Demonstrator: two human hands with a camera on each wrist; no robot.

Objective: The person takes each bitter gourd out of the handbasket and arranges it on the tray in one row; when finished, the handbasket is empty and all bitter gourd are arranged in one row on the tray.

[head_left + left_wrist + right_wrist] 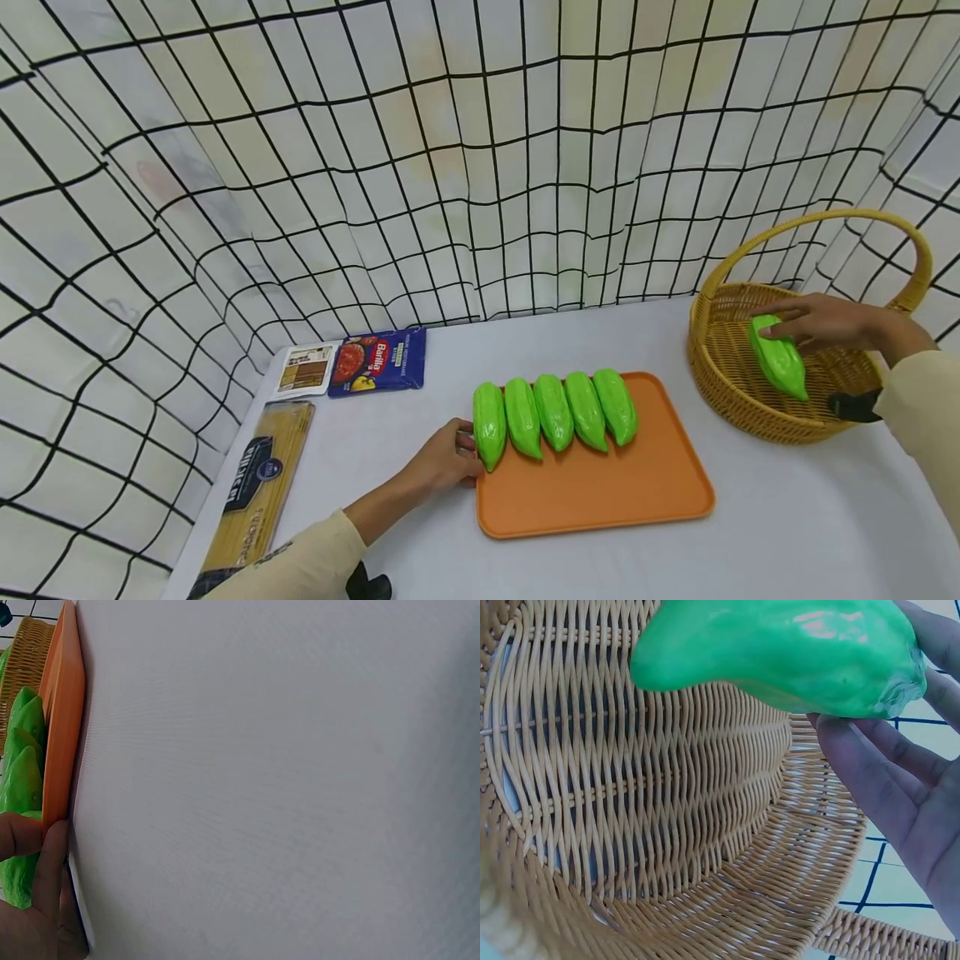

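Note:
My right hand point(832, 323) holds a glossy green fruit point(777, 358), long with a pointed tip, over the inside of the wicker basket point(716, 392). In the right wrist view, thumb and fingers pinch the fruit's point(780, 652) blunt end. Several like green fruits point(553, 412) lie side by side along the far edge of the orange tray point(600, 500). At the tray's left edge, my left hand point(446, 457) grips the rim beside the leftmost fruit. The left wrist view shows its digits on both sides of the tray wall point(66, 742).
Left of the tray lie a long pack of spaghetti point(258, 483), a blue Barilla packet point(378, 361) and a white picture card point(306, 371). A tall handle point(817, 218) arches over the basket. Black netting point(525, 167) over white cloth stands behind the table.

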